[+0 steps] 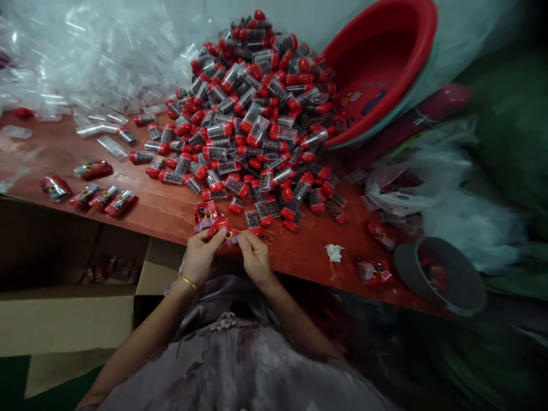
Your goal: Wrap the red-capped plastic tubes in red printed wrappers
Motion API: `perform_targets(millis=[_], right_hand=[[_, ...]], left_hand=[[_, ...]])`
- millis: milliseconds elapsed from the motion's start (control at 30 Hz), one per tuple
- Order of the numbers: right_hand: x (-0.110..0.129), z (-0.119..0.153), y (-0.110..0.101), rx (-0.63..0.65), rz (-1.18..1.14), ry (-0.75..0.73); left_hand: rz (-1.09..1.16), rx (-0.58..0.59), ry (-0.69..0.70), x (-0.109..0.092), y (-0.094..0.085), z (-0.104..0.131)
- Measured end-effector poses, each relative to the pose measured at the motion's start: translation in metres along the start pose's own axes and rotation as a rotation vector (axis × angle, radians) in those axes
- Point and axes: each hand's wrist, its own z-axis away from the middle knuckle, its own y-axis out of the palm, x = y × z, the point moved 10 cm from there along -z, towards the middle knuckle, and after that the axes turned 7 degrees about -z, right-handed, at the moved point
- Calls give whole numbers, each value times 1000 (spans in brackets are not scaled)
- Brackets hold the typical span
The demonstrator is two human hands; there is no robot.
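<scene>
Near the table's front edge, my left hand [200,255] pinches a small red printed packet [220,224]. The fingers of my right hand [256,257] are closed at the packet's other end, so both hands grip it. Just behind it lies another red printed packet [204,214], flat on the table. A large heap of clear tubes with red caps and dark contents [257,131] rises beyond my hands, its nearest tubes close to my fingertips. My fingers cover part of the held packet, and I cannot tell whether something is inside it.
Several red wrapped tubes [105,197] lie at the left edge above an open cardboard box [68,319]. Clear empty tubes [98,57] are piled at the back left. A red basin [411,68] leans behind the heap; a grey bucket [405,262] stands at the right.
</scene>
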Motion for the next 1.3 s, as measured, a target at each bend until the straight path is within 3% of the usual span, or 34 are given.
perform_targets(millis=[67,167,233,333,433,700,833,967,1133,1300], right_hand=[[0,-13,-17,74,88,-72],[-8,-34,-30,262,602,-225],[-17,-42,-29,390,768,-300],[-24,-41,-16,518,838,-390],[-27,-35,-5,509,825,-422],[-22,-29,10,447,800,-464],[-12,-22,-11,394,641,-390],[-5,0,-44,291,264,-138],[-11,23,-37,307,-159,196],[-13,19,-29,268,-211,241]], left_hand=[[38,-13,-50,0,-5,-3],[70,25,-125,1,-1,-7],[73,77,-170,4,7,-8],[79,173,-211,10,20,-7],[83,196,-214,12,23,-7],[26,36,-207,8,8,-9],[1,6,-181,3,2,-10],[-22,-28,-136,-1,-1,-11],[-62,52,-81,-5,15,-6],[-160,126,27,-13,23,-3]])
